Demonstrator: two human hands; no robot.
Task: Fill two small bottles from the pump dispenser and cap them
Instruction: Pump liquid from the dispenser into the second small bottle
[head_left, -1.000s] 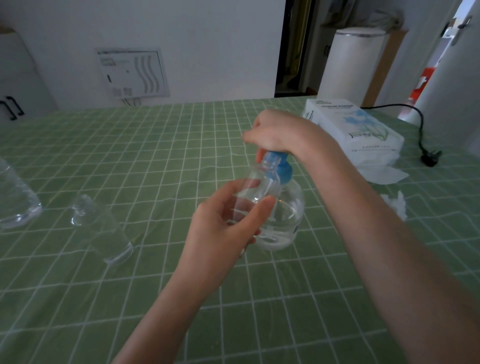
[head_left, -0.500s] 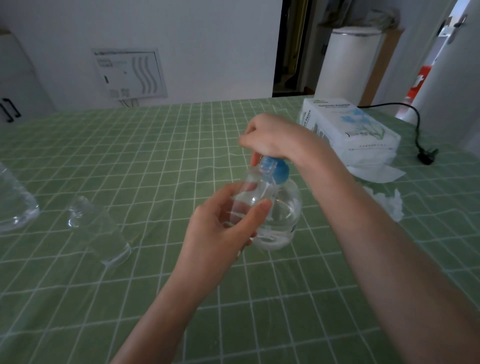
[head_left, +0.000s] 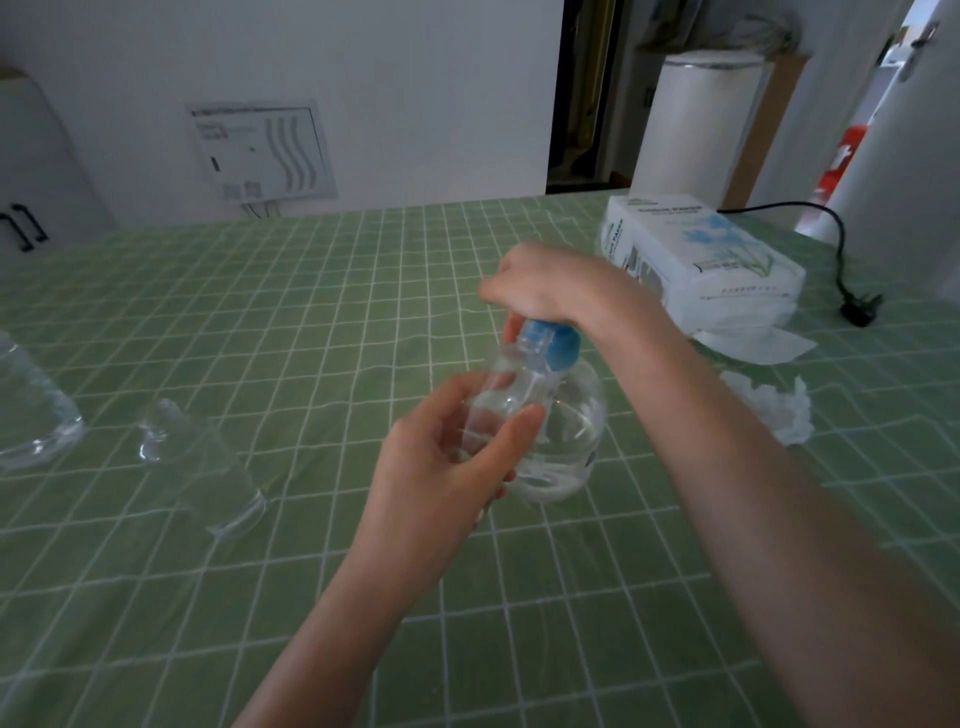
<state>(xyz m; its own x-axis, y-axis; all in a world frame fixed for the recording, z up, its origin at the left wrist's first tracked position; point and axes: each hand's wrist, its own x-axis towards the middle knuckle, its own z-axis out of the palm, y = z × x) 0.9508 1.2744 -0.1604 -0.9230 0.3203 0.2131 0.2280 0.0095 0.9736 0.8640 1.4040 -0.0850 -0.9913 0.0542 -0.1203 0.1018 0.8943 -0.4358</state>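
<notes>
The left hand gripped 1 small bottle beside the pump dispenser, whose blue top the right hand clasped from above.

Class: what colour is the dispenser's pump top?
The pump top is blue, clearest in the head view.

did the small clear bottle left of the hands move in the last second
No. The small clear bottle sits on the same squares of the tablecloth, just as far from the larger bottle at the left edge.
</notes>
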